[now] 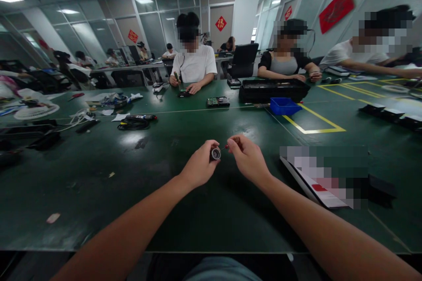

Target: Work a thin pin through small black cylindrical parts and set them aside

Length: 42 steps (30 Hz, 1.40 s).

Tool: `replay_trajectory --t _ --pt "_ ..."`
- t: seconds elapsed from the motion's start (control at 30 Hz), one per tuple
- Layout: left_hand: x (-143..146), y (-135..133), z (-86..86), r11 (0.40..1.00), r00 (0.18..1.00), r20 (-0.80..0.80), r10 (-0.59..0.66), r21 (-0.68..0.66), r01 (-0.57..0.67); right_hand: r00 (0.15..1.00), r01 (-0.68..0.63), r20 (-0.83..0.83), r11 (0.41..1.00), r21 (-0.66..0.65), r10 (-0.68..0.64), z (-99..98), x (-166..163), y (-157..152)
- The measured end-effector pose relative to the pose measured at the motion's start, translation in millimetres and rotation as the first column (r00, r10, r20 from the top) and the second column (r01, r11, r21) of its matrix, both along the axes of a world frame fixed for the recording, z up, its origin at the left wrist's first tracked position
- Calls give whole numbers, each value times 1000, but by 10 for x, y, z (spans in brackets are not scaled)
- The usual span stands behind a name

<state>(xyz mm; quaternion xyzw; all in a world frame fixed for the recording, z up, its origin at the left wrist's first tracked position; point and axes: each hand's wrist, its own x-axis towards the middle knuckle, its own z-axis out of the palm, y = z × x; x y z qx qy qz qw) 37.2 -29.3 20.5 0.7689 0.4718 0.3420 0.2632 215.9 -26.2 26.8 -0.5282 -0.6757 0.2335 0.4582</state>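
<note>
Above the middle of the green table, my left hand point(201, 166) is closed around a small dark cylinder point(216, 154). Its round end, with a silvery rim and a hollow-looking centre, faces me. Just to the right, my right hand point(245, 156) pinches a thin tool with a red part point(226, 146) at the fingertips. From there a slim dark shaft points left at the cylinder; whether it touches cannot be made out. Most of the tool is hidden by my fingers, so its exact kind is unclear.
On the green table point(158, 210), papers point(316, 189) lie right of my right arm. Farther off are a blue bin point(284, 106), a long black case point(273, 91), a circuit board point(218, 102) and coiled black cable point(133, 123). Several people sit across the table.
</note>
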Motion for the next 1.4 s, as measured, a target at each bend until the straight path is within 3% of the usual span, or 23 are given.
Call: replay_trajectory --t 0.2,0.43,0.53,0.97,1.1,1.23,1.4 --pt "-181 140 -58 993 996 -13 -91 80 92 999 40 8 999 -11 -40 54 4 -32" --pt "-302 262 -186 998 999 34 -9 64 7 926 1 -376 999 44 16 30 28 -5" --pt "-295 254 -179 997 1000 31 -4 75 2 902 -10 -430 998 70 39 36 28 -4" --pt "-299 233 -176 998 999 -1 -36 56 36 953 -58 -297 998 14 60 15 12 -5" --pt "-292 230 -171 999 1000 3 -14 49 14 970 -14 -243 1000 15 17 34 31 -1" --pt "-300 241 -175 999 1000 13 19 47 -20 995 80 -53 997 -14 -81 98 52 -26" --pt "-321 259 -195 997 1000 -23 -3 72 5 993 106 37 992 66 -108 113 51 -43"
